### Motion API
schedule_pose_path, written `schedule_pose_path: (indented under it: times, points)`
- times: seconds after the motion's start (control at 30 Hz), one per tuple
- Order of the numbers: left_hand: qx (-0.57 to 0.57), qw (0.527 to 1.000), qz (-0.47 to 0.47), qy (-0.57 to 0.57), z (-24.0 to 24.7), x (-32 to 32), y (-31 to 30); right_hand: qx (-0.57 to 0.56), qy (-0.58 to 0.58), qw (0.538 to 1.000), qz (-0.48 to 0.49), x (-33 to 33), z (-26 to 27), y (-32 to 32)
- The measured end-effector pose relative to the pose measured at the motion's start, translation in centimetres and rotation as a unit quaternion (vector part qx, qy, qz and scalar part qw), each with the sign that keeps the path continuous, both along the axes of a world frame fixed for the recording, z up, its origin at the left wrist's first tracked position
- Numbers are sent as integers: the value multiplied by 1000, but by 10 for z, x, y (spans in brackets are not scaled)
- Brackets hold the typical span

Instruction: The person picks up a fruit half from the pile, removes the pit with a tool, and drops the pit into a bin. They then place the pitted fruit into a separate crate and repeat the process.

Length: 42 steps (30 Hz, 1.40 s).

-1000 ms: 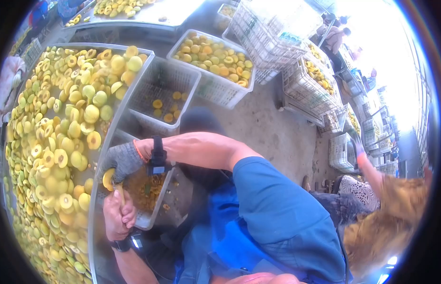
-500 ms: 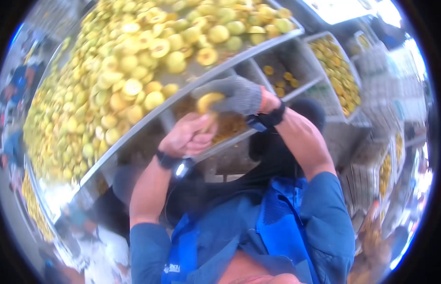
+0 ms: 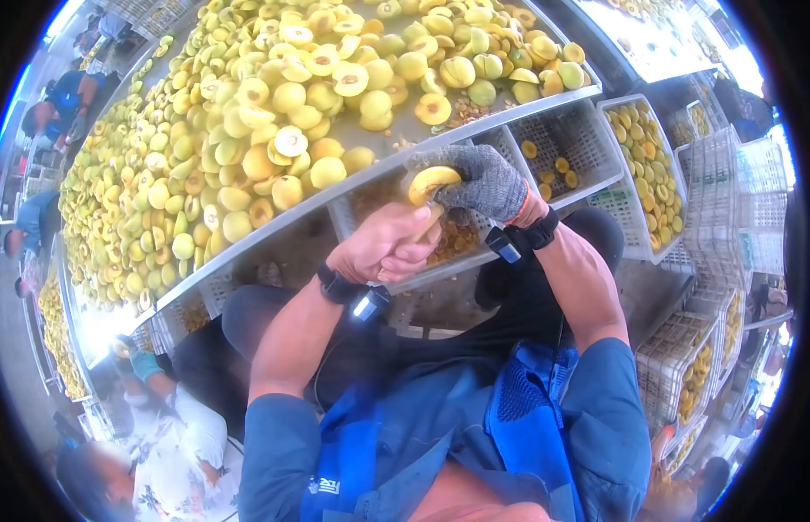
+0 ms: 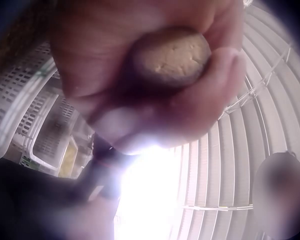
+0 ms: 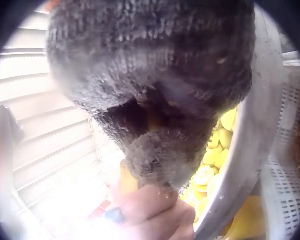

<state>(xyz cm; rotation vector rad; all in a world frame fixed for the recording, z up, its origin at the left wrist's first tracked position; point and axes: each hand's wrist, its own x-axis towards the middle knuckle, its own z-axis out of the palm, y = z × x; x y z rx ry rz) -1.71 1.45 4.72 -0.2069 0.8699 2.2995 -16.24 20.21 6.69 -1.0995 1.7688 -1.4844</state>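
My bare left hand [image 3: 388, 245] grips a wooden handle; its rounded, scratched butt end [image 4: 177, 59] pokes out of the curled fingers in the left wrist view. The handle's other end runs up to a halved yellow stone fruit [image 3: 433, 181], and its working tip is hidden there. My right hand [image 3: 485, 178], in a grey knit glove [image 5: 155, 60], pinches that fruit half just above the left fist. Both hands meet over a pale crate [image 3: 418, 278] that contains orange-brown scraps [image 3: 457, 239]. In the right wrist view the glove hides most of the fruit.
A metal-rimmed table [image 3: 248, 250] heaped with halved yellow-green fruit [image 3: 248, 165] lies beyond my hands. To the right stand a crate with a few halves [image 3: 562, 165], a fuller crate [image 3: 644, 174] and stacked white crates [image 3: 714, 200]. Another person [image 3: 183, 435] works at lower left.
The head view has swung round, so the table now lies across the top and both arms show. The right hand keeps the fruit half against the tool, and the left hand keeps its grip on the handle.
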Motion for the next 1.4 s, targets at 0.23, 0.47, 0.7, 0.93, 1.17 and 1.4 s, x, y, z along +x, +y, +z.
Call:
schedule_pose_path:
  times: [0.23, 0.47, 0.7, 0.93, 1.17, 1.4]
  points:
    - [12, 999, 13, 38, -8, -1, -9, 46, -78, 995, -39, -7, -3, 1]
    - [-755, 527, -103, 377, -48, -8, -9, 223, 156, 957, -104, -48, -22, 30]
    - [-793, 520, -34, 315, -47, -10, 0, 419, 336, 800, -269, -89, -49, 99]
    - [-782, 576, 2, 240, -34, -5, 14, 305, 406, 770, -386, -98, -39, 103]
    - [-760, 605, -6, 237, -13, -4, 18, 298, 438, 821, -210, -86, -22, -41]
    - [-737, 625, 82, 244, -21, 11, 1, 382, 421, 800, -190, -86, -37, -88]
